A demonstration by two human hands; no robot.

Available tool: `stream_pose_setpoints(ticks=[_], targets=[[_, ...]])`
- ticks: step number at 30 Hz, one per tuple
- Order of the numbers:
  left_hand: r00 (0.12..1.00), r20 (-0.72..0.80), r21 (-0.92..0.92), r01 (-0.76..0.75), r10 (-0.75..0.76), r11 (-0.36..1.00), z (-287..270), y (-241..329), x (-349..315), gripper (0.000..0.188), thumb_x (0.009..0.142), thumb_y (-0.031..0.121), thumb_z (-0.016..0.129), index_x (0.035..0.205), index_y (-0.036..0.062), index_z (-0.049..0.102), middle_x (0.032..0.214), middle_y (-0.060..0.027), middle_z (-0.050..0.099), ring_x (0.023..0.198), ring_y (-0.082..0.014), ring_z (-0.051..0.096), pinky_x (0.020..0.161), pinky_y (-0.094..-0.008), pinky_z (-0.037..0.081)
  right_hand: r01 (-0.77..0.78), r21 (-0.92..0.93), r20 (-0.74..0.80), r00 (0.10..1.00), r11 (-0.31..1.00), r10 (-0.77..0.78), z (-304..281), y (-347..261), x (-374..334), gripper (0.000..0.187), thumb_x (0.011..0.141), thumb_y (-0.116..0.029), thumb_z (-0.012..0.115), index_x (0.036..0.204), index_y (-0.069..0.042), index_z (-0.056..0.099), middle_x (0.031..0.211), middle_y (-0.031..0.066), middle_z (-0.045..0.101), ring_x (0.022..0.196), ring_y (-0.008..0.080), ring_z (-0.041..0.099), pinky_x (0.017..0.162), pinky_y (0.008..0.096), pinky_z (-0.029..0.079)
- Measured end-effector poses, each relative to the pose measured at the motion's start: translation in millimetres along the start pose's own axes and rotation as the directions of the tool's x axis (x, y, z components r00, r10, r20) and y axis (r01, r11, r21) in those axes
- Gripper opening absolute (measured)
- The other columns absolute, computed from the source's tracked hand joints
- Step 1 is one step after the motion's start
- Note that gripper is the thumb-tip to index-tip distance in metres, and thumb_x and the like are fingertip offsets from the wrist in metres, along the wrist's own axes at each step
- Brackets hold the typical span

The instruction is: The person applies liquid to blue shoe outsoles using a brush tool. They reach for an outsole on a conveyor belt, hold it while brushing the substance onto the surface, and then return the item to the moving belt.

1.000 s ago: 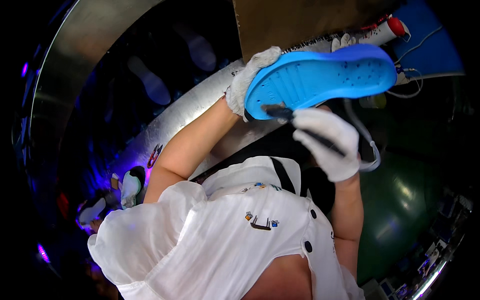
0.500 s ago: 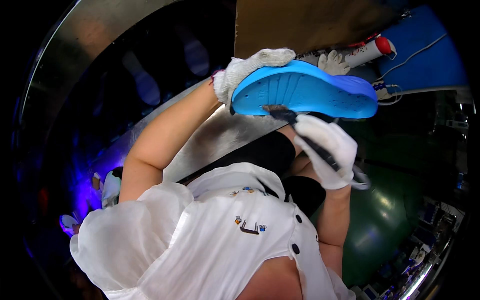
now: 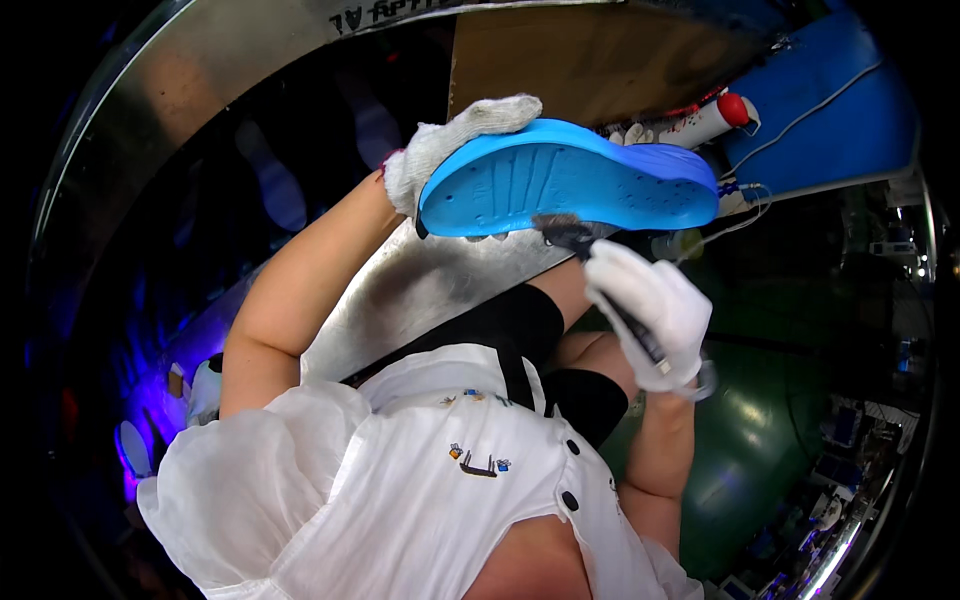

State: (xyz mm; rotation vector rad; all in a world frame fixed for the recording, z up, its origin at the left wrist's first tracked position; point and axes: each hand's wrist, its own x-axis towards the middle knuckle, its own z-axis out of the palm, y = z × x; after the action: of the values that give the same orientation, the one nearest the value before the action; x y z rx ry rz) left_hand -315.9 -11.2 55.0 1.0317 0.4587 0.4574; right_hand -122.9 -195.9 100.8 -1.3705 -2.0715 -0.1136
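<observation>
A blue shoe sole (image 3: 590,185), shading to purple at its right end, is held up in front of me with its grooved face toward me. My left hand (image 3: 455,145), in a knitted white glove, grips its left end and upper edge. In a thin white glove, my right hand (image 3: 655,305) is closed around the dark handle of a brush (image 3: 572,236). The brush's bristles meet the sole's lower edge near its middle.
A brown board (image 3: 600,60) stands behind the sole. Beyond its right end are a white cylinder with a red cap (image 3: 715,118) and a blue surface (image 3: 830,110) with a white cable. Sole-shaped pieces (image 3: 270,175) lie on a dark surface at left, beside a metal edge (image 3: 370,285).
In the view, the sole and my left hand have shifted left. The brush has moved rightward along the sole's lower edge.
</observation>
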Motion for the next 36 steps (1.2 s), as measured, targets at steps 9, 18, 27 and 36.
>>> stream_pose_setpoints(ticks=[9,18,27,36], targets=[[0.94,-0.065,-0.051,-0.338,0.334,0.94,-22,-26,-4,0.057,0.097,0.05,0.042,0.129,0.0034,0.048,0.129,-0.0199,0.054,0.111,-0.0306,0.059,0.092,-0.0421,0.051,0.01,0.373,-0.027,1.0,0.928,0.0,-3,-3,-3,0.037,0.06,-0.006,0.085,0.094,-0.006,0.071,0.092,0.0096,0.072,0.072,0.0235,0.064,0.065,0.0308,0.05],[0.941,-0.118,-0.64,-0.317,0.319,0.7,75,157,26,0.082,0.085,0.057,0.063,0.135,-0.0042,0.038,0.131,-0.0276,0.047,0.111,-0.042,0.058,0.086,-0.0469,0.057,-0.153,0.744,-0.254,0.836,0.651,0.487,17,-13,-19,0.034,0.083,-0.021,0.073,0.104,0.001,0.056,0.093,0.0143,0.063,0.078,0.0168,0.057,0.074,0.0285,0.048],[0.675,-0.34,0.464,0.726,0.654,-0.508,-9,275,-43,0.034,0.093,0.025,0.046,0.103,0.0056,0.071,0.116,-0.0178,0.066,0.105,-0.0323,0.065,0.091,-0.0457,0.05,-0.22,0.818,-0.128,0.831,0.531,0.541,26,-23,-29,0.022,0.075,0.003,0.067,0.097,0.004,0.064,0.085,0.0094,0.063,0.072,0.0118,0.059,0.064,0.0215,0.045],[0.532,-0.223,0.798,0.58,0.817,-0.16,13,235,-73,0.04,0.085,0.035,0.061,0.117,0.0124,0.067,0.141,-0.0213,0.048,0.125,-0.0257,0.053,0.1,-0.038,0.045,-0.25,0.744,-0.198,0.803,0.62,0.562,26,-7,-48,0.026,0.083,-0.004,0.06,0.108,0.001,0.055,0.096,0.0133,0.064,0.072,0.0122,0.056,0.066,0.0239,0.045]])
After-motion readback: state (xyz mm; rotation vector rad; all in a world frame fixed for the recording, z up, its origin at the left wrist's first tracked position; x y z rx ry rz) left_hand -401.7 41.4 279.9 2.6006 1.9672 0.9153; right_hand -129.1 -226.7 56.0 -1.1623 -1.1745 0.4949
